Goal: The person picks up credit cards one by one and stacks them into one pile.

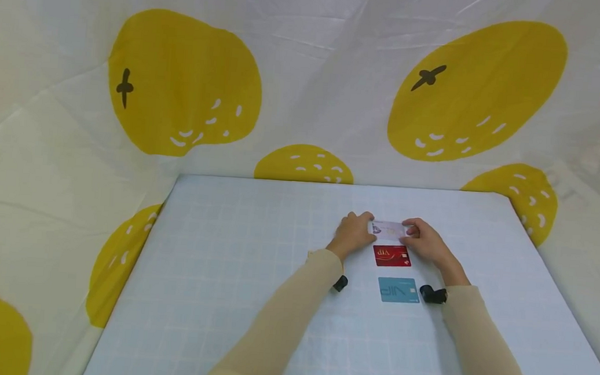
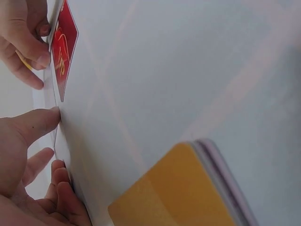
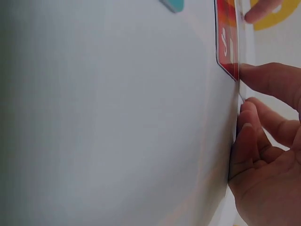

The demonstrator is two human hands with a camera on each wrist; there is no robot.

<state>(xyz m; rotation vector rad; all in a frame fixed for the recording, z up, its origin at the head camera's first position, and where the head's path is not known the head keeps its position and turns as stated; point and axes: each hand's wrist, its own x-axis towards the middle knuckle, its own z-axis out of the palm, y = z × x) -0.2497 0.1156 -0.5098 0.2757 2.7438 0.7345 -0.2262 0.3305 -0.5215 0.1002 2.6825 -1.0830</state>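
Note:
A pale lavender-white card (image 1: 388,231) with a small dark emblem lies between both hands, over the far part of the table. My left hand (image 1: 353,233) pinches its left end between thumb and fingers. At the opposite end, the thumb and fingers of my right hand (image 1: 427,242) grip it too. Just on the near side is a red card (image 1: 391,256) with gold VIP lettering, flat on the cloth. Nearer still lies a teal VIP card (image 1: 399,290), between the two forearms. In the wrist views the pale card shows only as a thin edge.
Beside the left wrist sits a stack of cards (image 2: 174,193) with a yellow-orange one on top, mostly hidden by the forearm in the head view. A pale checked cloth (image 1: 221,275) covers the table. Behind it hangs a white curtain (image 1: 317,84) printed with yellow fruit.

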